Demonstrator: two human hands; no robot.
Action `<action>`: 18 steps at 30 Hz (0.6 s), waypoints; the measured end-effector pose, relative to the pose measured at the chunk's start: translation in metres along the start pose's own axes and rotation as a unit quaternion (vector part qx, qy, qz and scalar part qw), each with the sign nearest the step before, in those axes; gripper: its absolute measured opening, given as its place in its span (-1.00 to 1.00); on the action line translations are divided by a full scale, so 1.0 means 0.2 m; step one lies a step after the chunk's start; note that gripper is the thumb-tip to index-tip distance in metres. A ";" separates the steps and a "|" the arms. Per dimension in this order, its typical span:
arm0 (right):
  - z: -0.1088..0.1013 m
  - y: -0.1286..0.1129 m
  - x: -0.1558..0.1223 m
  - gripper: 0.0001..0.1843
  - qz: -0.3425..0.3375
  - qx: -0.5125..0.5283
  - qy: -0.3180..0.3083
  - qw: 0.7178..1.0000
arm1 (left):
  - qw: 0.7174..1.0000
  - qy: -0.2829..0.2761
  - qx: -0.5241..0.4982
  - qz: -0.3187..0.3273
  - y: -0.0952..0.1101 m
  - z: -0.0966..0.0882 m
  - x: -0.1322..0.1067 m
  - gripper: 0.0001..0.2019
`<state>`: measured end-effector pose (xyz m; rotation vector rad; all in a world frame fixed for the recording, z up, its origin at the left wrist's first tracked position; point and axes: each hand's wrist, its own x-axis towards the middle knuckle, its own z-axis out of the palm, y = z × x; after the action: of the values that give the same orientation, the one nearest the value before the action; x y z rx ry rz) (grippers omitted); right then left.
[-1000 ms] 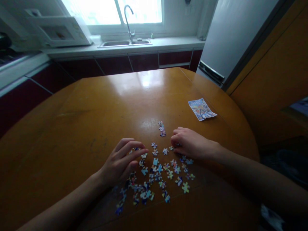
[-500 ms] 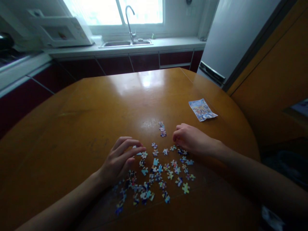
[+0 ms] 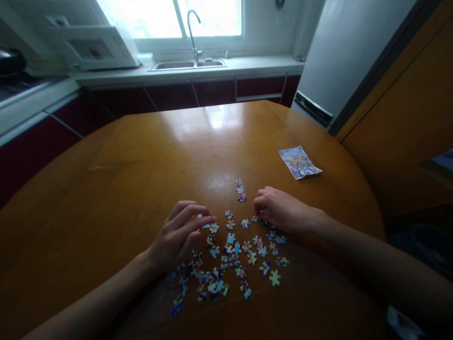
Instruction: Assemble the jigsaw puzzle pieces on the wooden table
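Note:
Loose jigsaw puzzle pieces [image 3: 233, 259] lie scattered over the near middle of the wooden table. My left hand [image 3: 180, 231] rests at their left edge, fingers loosely stretched and apart, with nothing visible in it; a few pieces lie by its fingertips. On the right, my right hand [image 3: 276, 208] is low over the upper right of the scatter, its fingers curled down and together. Pieces show under and beside those fingers, but their tips are hidden. Between the hands and farther off lies a short joined strip of puzzle pieces [image 3: 240, 190].
A creased printed picture sheet [image 3: 300, 162] lies on the table [image 3: 141, 156] at the right. Beyond the table stand a counter with a sink [image 3: 173, 65] and faucet, a white microwave [image 3: 95, 49] and a refrigerator [image 3: 350, 52].
My right hand has come down slightly over the pieces at the upper right. My left hand stays in place. The whole view has shifted a little.

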<state>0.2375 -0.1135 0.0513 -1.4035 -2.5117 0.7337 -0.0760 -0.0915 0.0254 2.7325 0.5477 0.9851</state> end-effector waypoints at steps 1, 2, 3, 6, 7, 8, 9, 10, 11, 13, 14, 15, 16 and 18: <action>0.00 0.00 0.00 -0.89 -0.002 0.001 0.002 1.000 | 1.000 -0.001 0.001 0.001 0.00 0.00 0.00 -0.63; 0.00 0.00 0.00 -0.89 -0.003 -0.001 0.004 1.000 | 1.000 -0.002 0.002 0.001 0.00 0.00 0.00 -0.63; 0.01 0.01 0.01 -0.89 -0.002 -0.005 0.008 1.000 | 1.000 -0.004 0.003 0.001 0.00 0.00 0.00 -0.63; 0.00 0.00 0.02 -0.89 0.010 -0.019 0.011 1.000 | 1.000 -0.004 0.008 0.001 -0.01 0.00 0.00 -0.63; 0.00 0.00 0.02 -0.89 0.017 -0.022 0.009 1.000 | 1.000 -0.003 0.010 0.001 -0.01 0.00 0.00 -0.63; 0.00 0.00 0.02 -0.90 0.023 -0.023 0.008 0.999 | 1.000 -0.003 0.012 -0.002 -0.01 0.00 0.00 -0.63; 0.00 0.00 0.03 -0.88 0.025 -0.023 0.008 0.999 | 1.000 -0.002 0.014 -0.006 -0.01 0.00 -0.01 -0.63; -0.01 0.00 0.03 -0.86 0.025 -0.022 0.008 0.999 | 1.000 0.000 0.015 -0.011 -0.01 0.00 0.00 -0.63; -0.01 0.00 0.03 -0.83 0.025 -0.021 0.010 0.999 | 1.000 0.001 0.016 -0.013 -0.01 0.00 0.00 -0.63; -0.03 0.01 0.03 -0.80 0.029 -0.020 0.019 0.999 | 1.000 0.004 0.017 -0.012 -0.02 0.00 0.00 -0.63; -0.03 0.02 0.03 -0.80 0.036 -0.019 0.026 0.999 | 1.000 0.006 0.017 -0.014 -0.02 0.00 0.00 -0.63; -0.04 0.03 0.02 -0.81 0.044 -0.018 0.034 0.998 | 1.000 0.007 0.016 -0.018 -0.03 0.00 0.00 -0.63; -0.05 0.04 0.02 -0.83 0.052 -0.018 0.043 0.998 | 1.000 0.009 0.014 -0.022 -0.03 0.00 0.00 -0.62; -0.06 0.05 0.02 -0.85 0.062 -0.016 0.055 0.996 | 0.999 0.016 0.008 -0.034 -0.05 -0.01 0.00 -0.62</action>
<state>0.2466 -0.1022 0.0562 -1.5787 -2.3816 0.6209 -0.0796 -0.0824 0.0231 2.6966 0.6533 1.0134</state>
